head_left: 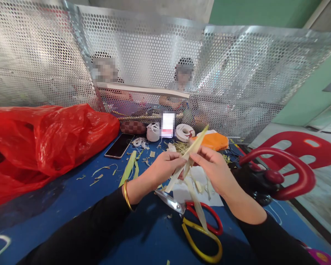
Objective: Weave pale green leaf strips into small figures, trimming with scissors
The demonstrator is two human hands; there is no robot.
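Over the blue table, both hands pinch one pale green leaf strip that slants up to the right. My left hand grips its lower part with closed fingers; a gold bangle sits on that wrist. My right hand pinches the strip just beside it, fingers closed. Under the hands lie scissors with red and yellow handles, blades pointing left, and a white sheet with leaf scraps on it.
A big red plastic bag fills the left. A phone, tape rolls, a white cup and an orange piece lie at the back. Behind a perforated metal screen sit two people. Red chairs stand to the right.
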